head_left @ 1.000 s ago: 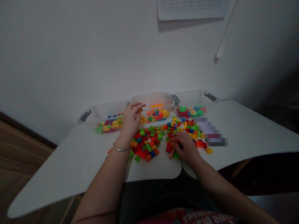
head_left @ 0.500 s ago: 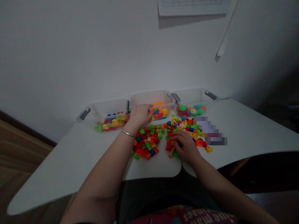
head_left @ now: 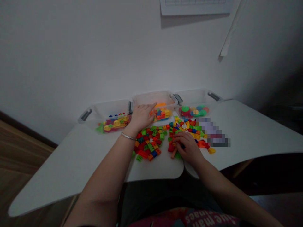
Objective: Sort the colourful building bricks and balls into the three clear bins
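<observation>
My left hand (head_left: pixel 142 117), a silver bangle on its wrist, is over the front rim of the middle clear plastic bin (head_left: pixel 151 96). Its index finger is stretched out, the thumb is apart, and nothing shows in it. Orange and yellow blocks (head_left: pixel 162 113) lie inside that bin. My right hand (head_left: pixel 188 145) rests on the right-hand heap of toy building bricks (head_left: pixel 195 130), fingers spread a little and touching bricks; what lies under the palm is hidden. An orange-brown long brick (head_left: pixel 174 153) pokes out by its fingers. Another heap of mixed bricks (head_left: pixel 150 145) lies between my hands.
A left clear bin (head_left: pixel 111 107) holds yellow, red and green pieces. A right clear bin (head_left: pixel 194 96) holds round coloured pieces. A pixelated flat object (head_left: pixel 211 130) lies right of the bricks. The white table (head_left: pixel 248 132) meets the wall behind the bins.
My left hand's index finger has straightened, and its thumb has moved down, away from the fingers. The right hand has hardly moved.
</observation>
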{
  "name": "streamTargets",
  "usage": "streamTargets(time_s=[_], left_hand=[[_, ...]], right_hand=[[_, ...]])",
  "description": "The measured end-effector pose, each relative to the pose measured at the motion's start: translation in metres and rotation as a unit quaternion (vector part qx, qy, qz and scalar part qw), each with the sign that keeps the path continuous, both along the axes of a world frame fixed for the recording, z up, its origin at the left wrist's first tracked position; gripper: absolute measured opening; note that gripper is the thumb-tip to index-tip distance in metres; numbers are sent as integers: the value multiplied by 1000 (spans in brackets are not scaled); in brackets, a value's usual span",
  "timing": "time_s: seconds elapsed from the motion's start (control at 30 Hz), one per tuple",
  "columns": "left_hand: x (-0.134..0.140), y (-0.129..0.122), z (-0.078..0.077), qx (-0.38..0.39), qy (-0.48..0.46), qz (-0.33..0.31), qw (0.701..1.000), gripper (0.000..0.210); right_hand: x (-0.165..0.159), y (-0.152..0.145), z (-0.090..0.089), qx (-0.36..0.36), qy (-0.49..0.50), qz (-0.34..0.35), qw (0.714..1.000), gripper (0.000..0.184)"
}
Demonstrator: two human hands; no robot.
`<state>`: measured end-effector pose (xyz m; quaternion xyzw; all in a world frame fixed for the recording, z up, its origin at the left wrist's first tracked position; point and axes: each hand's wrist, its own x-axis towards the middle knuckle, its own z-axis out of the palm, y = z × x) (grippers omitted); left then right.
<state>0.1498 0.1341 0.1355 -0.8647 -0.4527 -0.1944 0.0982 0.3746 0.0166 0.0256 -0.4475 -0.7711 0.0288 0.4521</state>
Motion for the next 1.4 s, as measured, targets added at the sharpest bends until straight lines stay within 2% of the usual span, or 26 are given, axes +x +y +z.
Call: streamTargets(time_s=[0.13, 0.23, 0.3, 0.37, 0.47, 0.6, 0.73, 0.9, 1.1, 1.2, 1.3, 1.4], left_hand=[[-10, -2, 0, 5, -64, -69, 996, 48], [-18, -14, 1, 33, -103, -78, 991, 37], [-22, -27, 0, 38, -117, -56, 991, 31], [-25, -44, -5, 3, -103, -13, 995, 27], [-26, -66, -16, -66, -25, 51, 996, 23], [-27, -84, -29, -119, 64, 77, 988, 29], [-30, -86, -38, -134, 94, 105, 981, 34], [-36, -82, -47, -144, 70, 89, 983, 41], [-34, -82, -50, -135, 53, 83, 986, 29], [-36, -79, -50, -132, 14, 69, 989, 22], [-41, -71, -47, -137, -98, 32, 985, 19], [-44, -61, -41, -144, -220, 17, 965, 20]], right_hand=[[-1, 0, 0, 1, 7, -1, 1000, 18], [-1, 0, 0, -3, 5, -4, 1000, 17], [0, 0, -1, -5, 3, -3, 1000, 17], [0, 0, -1, -4, 4, -1, 1000, 17], [0, 0, -1, 2, 6, -1, 1000, 17], [-1, -2, 0, 5, -2, -2, 1000, 16], [-2, -3, 0, 13, -3, -2, 1000, 15], [-3, -4, 1, 16, 0, -2, 1000, 15], [-3, -4, 2, 15, 0, -4, 1000, 15], [-3, -5, 3, 19, 1, -5, 1000, 15], [-2, -5, 3, 18, 3, -5, 1000, 16], [-1, -5, 3, 13, 0, -2, 1000, 16]])
